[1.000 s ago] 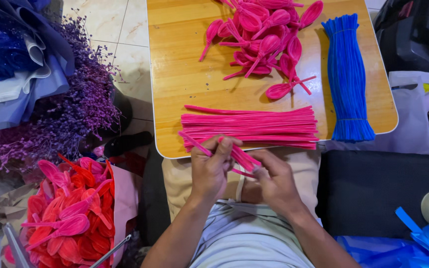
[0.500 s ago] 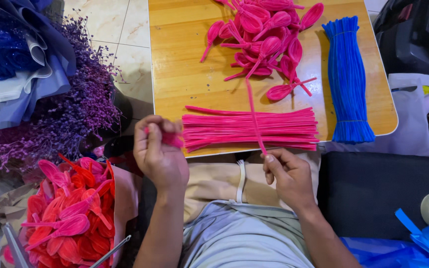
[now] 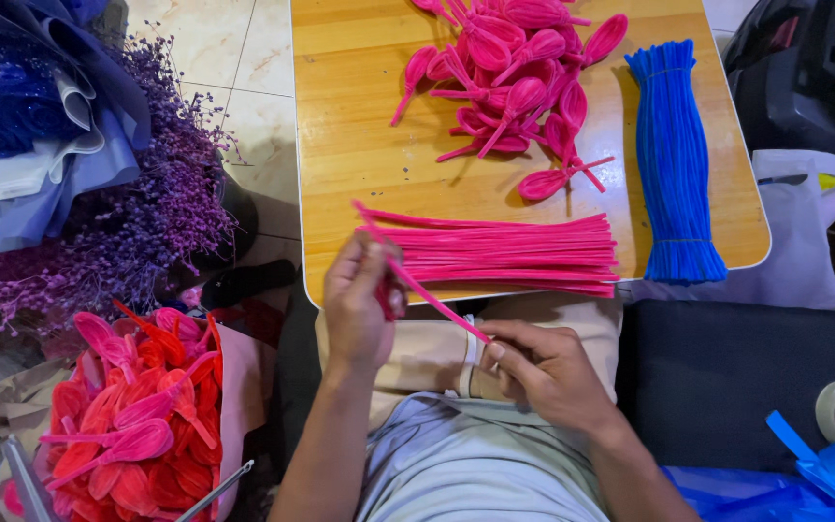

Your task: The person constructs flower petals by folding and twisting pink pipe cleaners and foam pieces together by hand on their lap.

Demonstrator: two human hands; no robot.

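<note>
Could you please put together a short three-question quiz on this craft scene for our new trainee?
1. True or false: both hands hold one pink pipe cleaner.
2. What lies right of the pink petal shapes on the wooden table? A) blue pipe cleaner bundle B) scissors C) glue
3. What colour are the dried flowers on the floor?

Key: 1 true: left hand, right hand. 2 A. 3 purple.
</note>
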